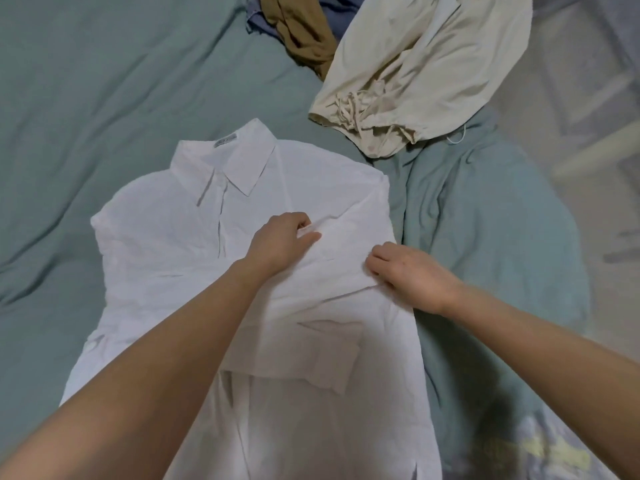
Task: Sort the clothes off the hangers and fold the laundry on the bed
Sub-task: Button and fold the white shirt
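Both forearms bare; no sleeves, seemingly no jewellery.

Two hands are in view: one left hand [280, 242] and one right hand [414, 275]. Four garments lie on one bed [104, 98]: one white shirt [166, 244], one cream garment [426, 74], one brown garment [301, 29] and one blue garment [332, 5]. The white shirt has one collar [242, 161] and one label [225, 139].
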{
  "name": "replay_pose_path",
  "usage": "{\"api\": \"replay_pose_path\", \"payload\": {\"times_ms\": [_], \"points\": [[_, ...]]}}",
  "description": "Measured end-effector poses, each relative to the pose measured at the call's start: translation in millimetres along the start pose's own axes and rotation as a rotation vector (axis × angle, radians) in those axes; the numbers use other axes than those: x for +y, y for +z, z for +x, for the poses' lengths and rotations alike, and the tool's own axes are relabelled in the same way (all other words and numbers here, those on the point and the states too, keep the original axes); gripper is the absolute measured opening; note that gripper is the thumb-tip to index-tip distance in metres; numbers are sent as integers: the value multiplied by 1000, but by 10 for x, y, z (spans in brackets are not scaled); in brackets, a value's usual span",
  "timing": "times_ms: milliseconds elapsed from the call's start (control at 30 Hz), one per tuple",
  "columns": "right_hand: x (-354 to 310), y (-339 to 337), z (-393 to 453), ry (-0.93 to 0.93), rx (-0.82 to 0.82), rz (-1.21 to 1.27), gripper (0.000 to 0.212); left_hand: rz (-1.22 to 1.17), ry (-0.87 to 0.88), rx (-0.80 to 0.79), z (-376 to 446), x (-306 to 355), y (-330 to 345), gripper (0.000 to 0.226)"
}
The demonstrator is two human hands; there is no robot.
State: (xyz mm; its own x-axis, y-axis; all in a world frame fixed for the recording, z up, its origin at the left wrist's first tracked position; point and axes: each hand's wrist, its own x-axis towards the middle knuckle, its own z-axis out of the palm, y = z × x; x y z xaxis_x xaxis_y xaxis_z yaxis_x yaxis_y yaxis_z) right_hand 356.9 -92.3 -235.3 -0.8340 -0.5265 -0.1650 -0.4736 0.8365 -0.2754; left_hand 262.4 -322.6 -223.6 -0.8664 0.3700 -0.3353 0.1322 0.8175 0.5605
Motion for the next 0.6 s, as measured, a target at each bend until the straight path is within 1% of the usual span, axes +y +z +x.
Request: {"api": "replay_pose_path", "payload": {"times_ms": [67,167,267,300,333,400,433,467,500,533,600], "points": [[67,87,-89,86,-7,-12,26,9,-19,-28,-51,4,18,28],[91,133,-228,173,-48,-14,14,115,-49,-108,-114,-26,30,45],[56,144,-261,292,-201,69,29,160,-68,-120,-182,-74,11,52],[41,127,-249,325,-192,91,28,163,-70,-121,-211,-88,-7,54],[15,85,-231,351,-123,99,25,174,-61,-128,-242,-102,-28,56],[-27,35,-179,382,124,120,19,199,-26,-144,-299,-138,-69,58],[-67,9,-129,400,241,155,21,204,0,-140,-330,-153,-104,57],[-93,-7,-71,425,324,189,26,189,28,-131,-353,-160,-137,55],[-109,-24,-5,452,348,218,34,154,51,-114,-371,-173,-172,52],[-118,-35,57,477,306,247,42,108,55,-97,-399,-178,-213,49],[-113,-25,163,500,96,251,55,41,-15,-105,-460,-185,-289,49]]}}
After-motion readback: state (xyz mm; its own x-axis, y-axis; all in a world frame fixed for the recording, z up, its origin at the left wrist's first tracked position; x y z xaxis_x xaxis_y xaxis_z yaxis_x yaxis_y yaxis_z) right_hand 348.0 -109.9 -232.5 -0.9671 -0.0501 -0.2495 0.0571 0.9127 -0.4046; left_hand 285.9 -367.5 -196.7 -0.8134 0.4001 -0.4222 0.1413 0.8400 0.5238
